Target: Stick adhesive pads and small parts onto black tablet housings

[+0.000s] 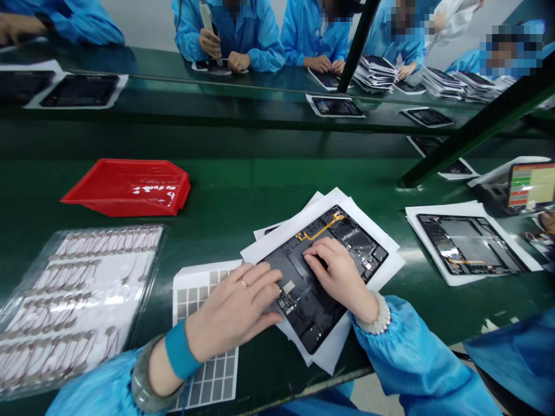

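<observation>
An opened black tablet housing lies at a slant on white paper sheets, with an orange flex cable along its upper part. My right hand is over the middle of the housing, fingers curled and the thumb near the index finger; whatever they pinch is too hidden to name. At the housing's left edge is my left hand, its fingers stretched out and holding nothing I can see. Partly under that hand and wrist lies a white sheet of grey square stickers.
To the left, a clear plastic tray carries rows of small round parts with thin wires. A red bin sits behind it. Another opened tablet rests at right, beside a slanted green post. Co-workers in blue sleeves work across the bench.
</observation>
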`<state>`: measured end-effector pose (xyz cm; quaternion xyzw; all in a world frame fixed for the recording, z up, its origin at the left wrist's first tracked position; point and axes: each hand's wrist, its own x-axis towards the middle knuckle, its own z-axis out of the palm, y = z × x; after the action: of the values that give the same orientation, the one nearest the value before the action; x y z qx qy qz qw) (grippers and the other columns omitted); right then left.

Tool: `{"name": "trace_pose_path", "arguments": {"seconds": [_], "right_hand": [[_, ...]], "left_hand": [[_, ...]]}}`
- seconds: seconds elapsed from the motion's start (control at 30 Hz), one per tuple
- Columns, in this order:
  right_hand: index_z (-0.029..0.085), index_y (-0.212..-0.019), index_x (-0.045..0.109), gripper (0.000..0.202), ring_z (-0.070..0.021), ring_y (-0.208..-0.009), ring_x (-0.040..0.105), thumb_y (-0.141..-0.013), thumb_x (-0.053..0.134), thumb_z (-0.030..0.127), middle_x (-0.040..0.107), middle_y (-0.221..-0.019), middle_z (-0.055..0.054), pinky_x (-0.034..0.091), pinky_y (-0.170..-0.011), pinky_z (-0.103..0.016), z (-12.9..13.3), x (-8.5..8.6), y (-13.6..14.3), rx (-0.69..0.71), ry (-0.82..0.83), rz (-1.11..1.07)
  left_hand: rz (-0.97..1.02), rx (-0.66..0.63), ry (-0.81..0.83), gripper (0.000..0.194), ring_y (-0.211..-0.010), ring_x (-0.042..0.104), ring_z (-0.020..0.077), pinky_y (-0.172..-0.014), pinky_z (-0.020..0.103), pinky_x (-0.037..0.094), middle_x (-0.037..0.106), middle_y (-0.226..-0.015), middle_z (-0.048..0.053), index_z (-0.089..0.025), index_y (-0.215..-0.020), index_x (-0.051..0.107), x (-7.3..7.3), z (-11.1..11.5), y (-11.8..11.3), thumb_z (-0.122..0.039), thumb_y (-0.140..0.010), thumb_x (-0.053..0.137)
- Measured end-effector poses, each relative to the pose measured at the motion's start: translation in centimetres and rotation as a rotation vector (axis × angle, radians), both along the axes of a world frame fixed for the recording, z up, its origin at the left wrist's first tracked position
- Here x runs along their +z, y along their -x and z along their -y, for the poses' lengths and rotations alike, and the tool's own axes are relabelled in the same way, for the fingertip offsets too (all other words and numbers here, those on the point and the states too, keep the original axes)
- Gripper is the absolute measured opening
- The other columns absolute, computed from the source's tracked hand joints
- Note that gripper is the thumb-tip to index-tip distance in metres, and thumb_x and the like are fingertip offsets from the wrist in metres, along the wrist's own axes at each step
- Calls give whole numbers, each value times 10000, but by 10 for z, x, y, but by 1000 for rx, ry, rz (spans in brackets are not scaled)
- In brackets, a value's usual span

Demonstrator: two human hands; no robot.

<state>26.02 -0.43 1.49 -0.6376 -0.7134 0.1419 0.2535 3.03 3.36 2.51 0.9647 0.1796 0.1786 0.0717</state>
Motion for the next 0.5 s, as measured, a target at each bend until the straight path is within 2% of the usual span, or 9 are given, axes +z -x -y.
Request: {"name": "trace_pose_path", "arguments": {"seconds": [0.1, 0.17, 0.27, 0.33, 0.43, 0.5], "right_hand": [[217, -865, 639, 184, -204, -868, 556, -927, 472, 264, 624, -904, -61, 445, -802, -359, 0, 0, 0, -2, -3, -2], [216, -860, 635, 183, -204, -868, 556, -927, 472, 264, 623, -898, -59, 445, -805, -358, 0, 1, 1, 0, -2, -1], [212, -874, 630, 175, -205, -878, 555, -927, 470, 257, 623, -905, -57, 444, -815, -360, 1, 1, 1, 4, -1, 5], [209, -884, 626, 173, -205, -881, 555, -928, 466, 257, 621, -912, -58, 446, -819, -362, 1, 1, 1, 10, 0, 2], [207, -886, 622, 175, -208, -882, 556, -930, 463, 264, 620, -910, -61, 450, -819, -365, 0, 1, 1, 25, -5, -12], [208, -885, 620, 173, -210, -883, 559, -930, 464, 267, 621, -906, -61, 451, -822, -368, 0, 1, 1, 31, -8, -13]], "left_hand": [[-24, -86, 41, 305, -1107, 539, 237, -950, 387, 372, 623, -1200, 57, -182, -963, 555, -4, 9, -4, -468, -862, 586], [-66, -92, 62, 400, -1167, 513, 263, -974, 414, 369, 589, -1268, 76, -174, -974, 553, -4, 12, -7, -547, -832, 585], [-85, -56, 79, 479, -1264, 435, 304, -1002, 452, 364, 531, -1333, 135, -152, -983, 544, 7, 13, -5, -596, -807, 580], [-78, 4, 78, 350, -1277, 419, 303, -1004, 451, 367, 528, -1332, 141, -154, -943, 541, 18, 11, 3, -484, -844, 599], [-54, 93, 65, 50, -1186, 492, 264, -980, 433, 383, 601, -1214, 82, -175, -889, 535, 32, 11, 19, -222, -895, 550], [-36, 70, 62, 37, -1105, 532, 234, -946, 403, 404, 636, -1101, 45, -184, -898, 532, 34, 11, 22, -148, -892, 527]]}}
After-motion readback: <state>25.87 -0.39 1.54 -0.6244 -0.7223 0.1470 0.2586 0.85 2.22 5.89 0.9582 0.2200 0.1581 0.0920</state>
